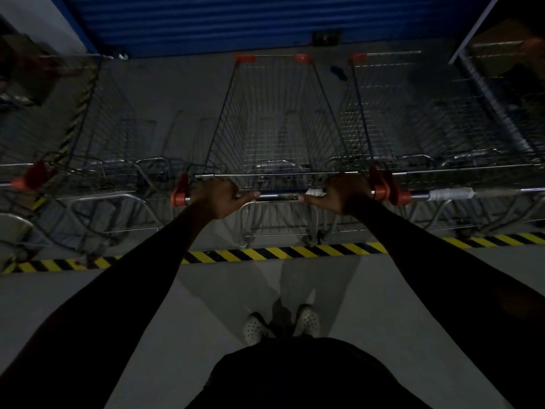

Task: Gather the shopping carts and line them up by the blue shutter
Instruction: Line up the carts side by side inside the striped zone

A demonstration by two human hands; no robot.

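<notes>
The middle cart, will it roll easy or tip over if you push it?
It probably rolls easily: the cart stands on wheels on flat floor. It likely feels light, since it looks empty. Tipping seems unlikely with the left hand and right hand gripping the handle wide apart.

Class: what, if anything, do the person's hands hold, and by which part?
The left hand and right hand both grip the middle shopping cart by its handle bar, one near each end.

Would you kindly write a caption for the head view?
Left hand and right hand grip the handle of the middle shopping cart, facing the blue shutter between the left cart and right cart.
</notes>
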